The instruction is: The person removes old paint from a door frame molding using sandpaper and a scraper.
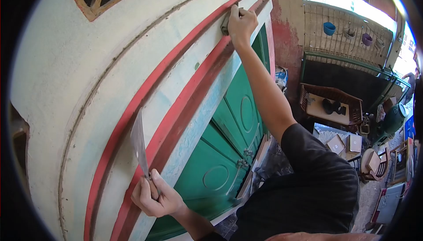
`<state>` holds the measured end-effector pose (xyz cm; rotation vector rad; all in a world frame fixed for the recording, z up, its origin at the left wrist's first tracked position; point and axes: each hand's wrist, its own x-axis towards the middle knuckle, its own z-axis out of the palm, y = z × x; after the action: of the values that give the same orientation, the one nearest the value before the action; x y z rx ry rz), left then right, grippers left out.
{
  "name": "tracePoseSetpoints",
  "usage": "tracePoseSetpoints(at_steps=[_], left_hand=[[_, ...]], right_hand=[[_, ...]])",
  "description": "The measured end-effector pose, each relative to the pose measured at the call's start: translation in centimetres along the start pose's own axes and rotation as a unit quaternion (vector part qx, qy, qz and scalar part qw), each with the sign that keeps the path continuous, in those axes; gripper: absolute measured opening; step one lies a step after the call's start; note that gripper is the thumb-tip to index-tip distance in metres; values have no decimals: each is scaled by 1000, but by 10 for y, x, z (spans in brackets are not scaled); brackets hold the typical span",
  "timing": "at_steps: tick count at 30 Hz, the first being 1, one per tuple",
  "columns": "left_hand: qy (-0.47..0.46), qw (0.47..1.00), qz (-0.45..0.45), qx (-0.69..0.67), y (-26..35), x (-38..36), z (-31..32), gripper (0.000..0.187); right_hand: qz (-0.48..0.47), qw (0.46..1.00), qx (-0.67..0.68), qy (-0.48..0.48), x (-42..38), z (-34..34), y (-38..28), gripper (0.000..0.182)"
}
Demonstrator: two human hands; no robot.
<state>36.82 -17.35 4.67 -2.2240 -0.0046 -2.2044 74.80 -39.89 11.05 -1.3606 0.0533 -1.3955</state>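
Observation:
My left hand [158, 196] is closed around the wooden handle of a putty knife [139, 143], its broad metal blade pointing up in front of the red and white moulding. At the far right end of the moulding, my right hand [242, 26] grips a small grey-green pad [225, 24], whose kind I cannot tell. The pad lies against the white band [194, 64] between the upper red stripe [164, 67] and the lower red stripe [187, 93]. Part of the pad is hidden by my fingers.
Below the moulding is a green double door [220, 150] with metal handles [242, 163]. Behind on the right stand a wooden bench [330, 104], cardboard boxes [354, 144] and a chair [376, 165]. Hanging pots [329, 28] line a mesh fence. A person [412, 84] is at the right edge.

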Motion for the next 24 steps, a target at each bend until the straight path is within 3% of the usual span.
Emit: tracePoseSetpoints(at_steps=[3, 5, 6, 8, 10, 13, 15, 17, 20, 24], left_hand=[[-14, 996, 61, 61, -3, 1, 0, 26], [-10, 995, 73, 74, -3, 1, 2, 26], [-10, 993, 86, 86, -4, 1, 2, 26], [-10, 991, 93, 93, -5, 3, 2, 27], [-17, 991, 93, 100, -4, 1, -1, 27], [-8, 993, 81, 87, -4, 2, 0, 27], [-7, 993, 82, 81, -4, 1, 2, 26], [-3, 994, 78, 82, -5, 0, 2, 26], [1, 994, 71, 82, -4, 0, 6, 26], [-5, 995, 64, 77, -2, 2, 3, 27]], right_hand=[[-15, 998, 31, -51, -40, -28, -36, 35], [40, 989, 106, -98, -71, -52, -65, 34], [42, 989, 107, -97, -65, -46, -57, 34], [-56, 998, 29, -2, -34, -19, -27, 38], [-24, 999, -22, 16, 15, 12, 19, 42], [57, 998, 10, -20, 28, 10, 13, 46], [-10, 999, 25, -33, -10, -9, -4, 38], [36, 994, 74, -66, -44, -38, -39, 37], [-18, 1000, 19, -9, -18, -13, -5, 37], [-2, 1000, 0, -1, 29, 14, 40, 37]])
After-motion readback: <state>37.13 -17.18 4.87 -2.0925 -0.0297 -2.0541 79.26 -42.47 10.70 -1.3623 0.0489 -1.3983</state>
